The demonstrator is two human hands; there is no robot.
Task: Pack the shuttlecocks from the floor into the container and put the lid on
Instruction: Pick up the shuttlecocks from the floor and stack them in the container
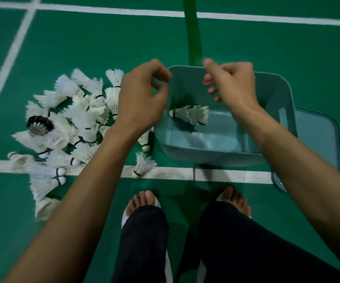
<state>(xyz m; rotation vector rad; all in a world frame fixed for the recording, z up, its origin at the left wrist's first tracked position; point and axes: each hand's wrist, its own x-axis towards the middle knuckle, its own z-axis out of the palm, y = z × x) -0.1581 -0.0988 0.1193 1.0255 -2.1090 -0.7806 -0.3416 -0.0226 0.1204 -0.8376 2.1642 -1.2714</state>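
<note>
We hover over the container [206,154]
Our left hand [144,94] and right hand [234,84] hang loosely curled, holding nothing; two shuttlecocks [189,115] lie inside, the pile [73,123] on the floor [83,48] at its left, the lid [318,135] at its right.

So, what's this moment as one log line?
left hand: empty | right hand: empty, over container | container: shuttlecocks inside | pile: on floor | lid: off, on floor

Green floor [246,48] with white lines [165,173] carries a shuttlecock pile [73,123], the container [206,158], and a lid [318,135] beside it
</note>
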